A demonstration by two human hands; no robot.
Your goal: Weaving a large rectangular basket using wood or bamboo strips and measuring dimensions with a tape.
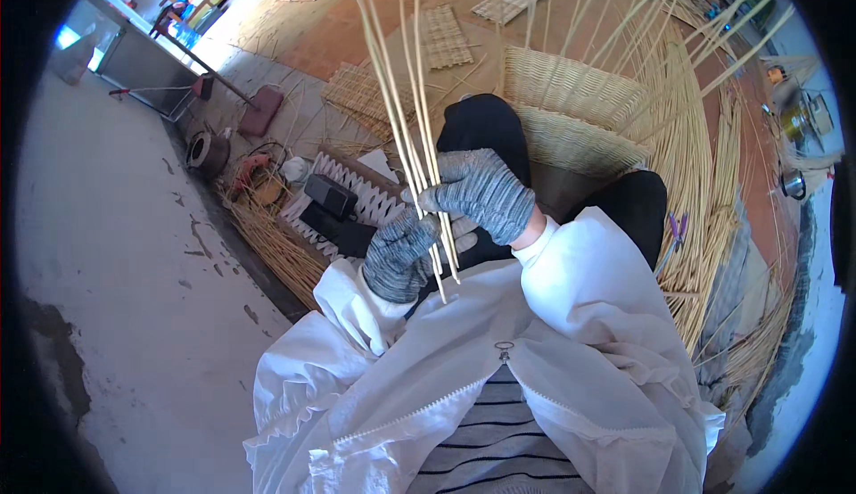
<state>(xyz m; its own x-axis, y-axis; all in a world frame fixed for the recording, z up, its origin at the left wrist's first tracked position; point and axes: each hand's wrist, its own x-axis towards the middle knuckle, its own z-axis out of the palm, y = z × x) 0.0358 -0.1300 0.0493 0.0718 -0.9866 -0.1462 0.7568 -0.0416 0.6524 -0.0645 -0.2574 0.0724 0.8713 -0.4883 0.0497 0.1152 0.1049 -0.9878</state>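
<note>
Several pale wicker rods (399,102) stand in a loose bundle before my lap, their long ends rising past the upper edge and their cut ends pointing down toward my jacket. My left hand (401,255), in a grey knitted glove, is closed round the rods near their lower ends. Just above it, my right hand (481,193), gloved alike, pinches the same rods from the right. Beyond my knees is a partly woven wicker basket (575,142) with long upright stakes fanning out above it. Some fingertips are hidden behind the rods.
A heap of loose rods (691,155) spreads along the right, with purple-handled pliers (679,229) on it. Woven panels (446,37) lie on the floor ahead. Left are a white lattice (352,176) with a dark box (330,194), a wire spool (208,152) and a wall (125,253).
</note>
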